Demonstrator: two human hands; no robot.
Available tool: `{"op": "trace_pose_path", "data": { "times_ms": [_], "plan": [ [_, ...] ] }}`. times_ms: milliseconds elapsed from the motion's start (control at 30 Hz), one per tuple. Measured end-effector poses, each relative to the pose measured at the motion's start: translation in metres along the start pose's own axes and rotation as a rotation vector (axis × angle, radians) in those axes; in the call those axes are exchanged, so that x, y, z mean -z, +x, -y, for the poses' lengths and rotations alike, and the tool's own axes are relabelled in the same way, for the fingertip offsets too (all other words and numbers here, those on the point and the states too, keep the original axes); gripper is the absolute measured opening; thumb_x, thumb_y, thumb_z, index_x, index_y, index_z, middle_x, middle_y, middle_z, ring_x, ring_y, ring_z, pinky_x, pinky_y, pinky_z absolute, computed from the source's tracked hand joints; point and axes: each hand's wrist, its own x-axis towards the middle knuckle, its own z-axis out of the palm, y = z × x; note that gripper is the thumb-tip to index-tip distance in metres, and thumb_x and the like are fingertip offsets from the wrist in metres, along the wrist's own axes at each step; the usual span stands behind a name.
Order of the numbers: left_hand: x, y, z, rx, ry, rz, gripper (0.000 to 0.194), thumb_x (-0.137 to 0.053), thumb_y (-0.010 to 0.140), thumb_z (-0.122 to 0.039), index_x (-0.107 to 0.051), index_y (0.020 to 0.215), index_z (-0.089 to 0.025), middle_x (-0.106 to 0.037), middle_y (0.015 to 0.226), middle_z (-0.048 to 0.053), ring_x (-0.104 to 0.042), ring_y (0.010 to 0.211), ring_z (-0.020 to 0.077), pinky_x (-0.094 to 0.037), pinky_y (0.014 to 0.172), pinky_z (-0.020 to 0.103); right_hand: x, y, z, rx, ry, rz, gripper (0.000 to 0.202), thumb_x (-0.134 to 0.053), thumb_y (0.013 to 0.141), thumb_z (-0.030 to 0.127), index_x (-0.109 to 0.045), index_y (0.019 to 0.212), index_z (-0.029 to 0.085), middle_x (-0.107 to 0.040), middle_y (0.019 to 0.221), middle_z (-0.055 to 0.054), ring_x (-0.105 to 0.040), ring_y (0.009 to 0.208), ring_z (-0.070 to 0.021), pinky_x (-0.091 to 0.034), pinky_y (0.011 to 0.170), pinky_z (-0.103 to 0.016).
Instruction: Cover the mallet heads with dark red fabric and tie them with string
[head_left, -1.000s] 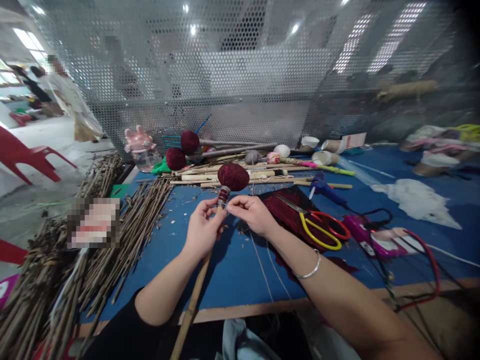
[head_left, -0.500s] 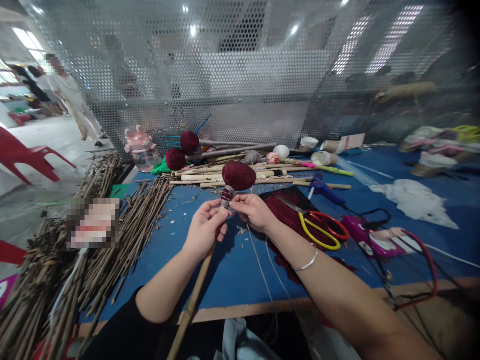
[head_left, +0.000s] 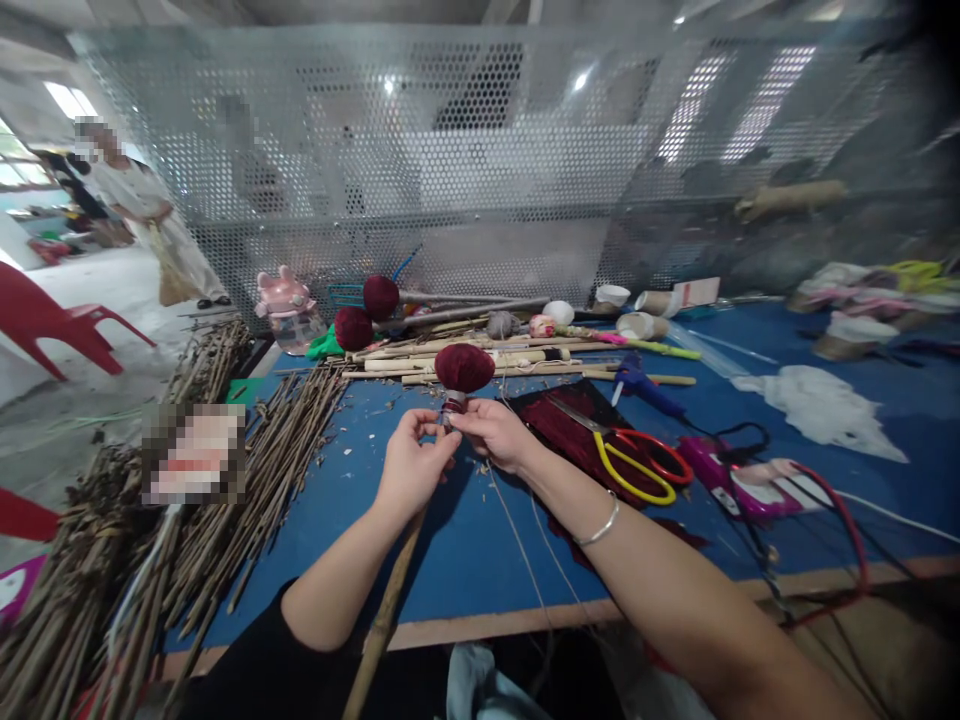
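Observation:
Between my hands stands a bamboo stick (head_left: 396,590) with a rounded head wrapped in maroon cloth (head_left: 465,368), shaped like a mallet. Grey string is wound around the cloth's neck (head_left: 454,400). My left hand (head_left: 416,458) is closed round the stick just below the neck. Fingers of my right hand (head_left: 495,432) pinch at the wound string from the right side. Loose string ends (head_left: 517,520) hang from there over the table's front edge. Under my right wrist lies maroon cloth (head_left: 559,425) with red-and-yellow-handled scissors (head_left: 637,470) on it.
Bundled twigs (head_left: 255,480) cover the left side. Behind are bamboo sticks (head_left: 390,366), two maroon-headed sticks (head_left: 381,297) and a pink bottle (head_left: 289,305). A blue glue gun (head_left: 649,385), purple power strip (head_left: 739,480) and cables lie right. Perforated metal panelling (head_left: 480,170) borders the back.
The maroon head has tilted and now shows a flatter, wider shape, slightly lower in view. Both hands stay at the neck, with small finger shifts. The camera view has shifted slightly.

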Motion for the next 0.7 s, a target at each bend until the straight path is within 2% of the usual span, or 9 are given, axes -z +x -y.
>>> {"op": "trace_pose_path", "data": {
  "times_ms": [100, 233, 500, 700],
  "plan": [
    [0.001, 0.001, 0.000, -0.036, 0.040, 0.002, 0.037, -0.069, 0.065, -0.034, -0.049, 0.090, -0.015, -0.054, 0.067, -0.004, -0.047, 0.039, 0.0043, -0.034, 0.031, 0.014, 0.000, -0.002, 0.003, 0.010, -0.063, 0.018, 0.029, -0.066, 0.068, 0.040, -0.055, 0.075, 0.014, -0.035, 0.042, 0.011, -0.020, 0.032, -0.0026, -0.010, 0.031, -0.019],
    [0.005, 0.004, -0.004, -0.045, -0.039, -0.015, 0.035, -0.068, 0.066, -0.034, -0.049, 0.088, -0.015, -0.052, 0.059, -0.006, -0.045, 0.037, 0.0039, -0.033, 0.031, 0.014, 0.007, -0.005, 0.010, 0.024, -0.124, -0.021, 0.027, -0.068, 0.066, 0.039, -0.058, 0.070, 0.014, -0.039, 0.042, 0.009, -0.023, 0.034, -0.0024, -0.010, 0.034, -0.020],
    [0.006, 0.003, -0.011, -0.029, -0.118, -0.008, 0.036, -0.069, 0.065, -0.034, -0.046, 0.087, -0.016, -0.050, 0.056, -0.008, -0.045, 0.037, 0.0049, -0.032, 0.030, 0.015, 0.009, -0.007, 0.011, 0.079, -0.108, -0.032, 0.025, -0.070, 0.063, 0.037, -0.061, 0.066, 0.014, -0.038, 0.040, 0.008, -0.022, 0.033, -0.0026, -0.009, 0.035, -0.021],
    [0.007, 0.005, -0.008, -0.018, -0.181, 0.050, 0.038, -0.070, 0.064, -0.035, -0.047, 0.087, -0.016, -0.049, 0.050, -0.008, -0.044, 0.036, 0.0052, -0.031, 0.032, 0.015, 0.008, -0.008, 0.014, 0.076, -0.032, -0.066, 0.026, -0.071, 0.062, 0.037, -0.059, 0.066, 0.015, -0.033, 0.038, 0.009, -0.020, 0.032, -0.0024, -0.008, 0.034, -0.020]
  ]
}}
